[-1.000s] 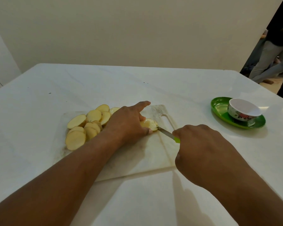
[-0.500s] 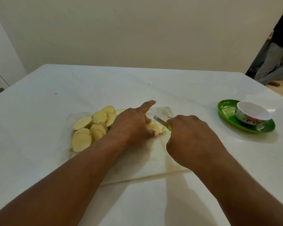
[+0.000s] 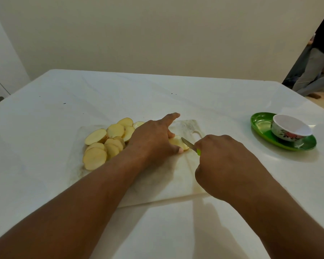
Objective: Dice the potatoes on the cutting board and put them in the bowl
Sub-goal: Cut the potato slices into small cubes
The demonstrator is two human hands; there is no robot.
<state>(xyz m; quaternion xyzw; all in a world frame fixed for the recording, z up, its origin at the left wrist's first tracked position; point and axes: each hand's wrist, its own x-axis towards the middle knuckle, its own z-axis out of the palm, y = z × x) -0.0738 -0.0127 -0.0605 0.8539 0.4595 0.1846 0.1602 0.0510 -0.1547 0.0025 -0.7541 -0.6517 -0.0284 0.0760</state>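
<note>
A white cutting board lies on the white table. Several round potato slices are heaped on its left part. My left hand holds down a small stack of potato slices near the board's middle, thumb and fingers curled at its sides, index finger pointing away. My right hand grips a knife with a green handle; its blade lies on the stack's right side. A white bowl with a flower pattern stands to the right, apart from the board.
The bowl sits on a green oval plate near the table's right edge. A person's legs show beyond the table at the far right. A plain wall runs behind.
My right hand drew the knife back toward me across the held slices. The left hand has stayed on them.
</note>
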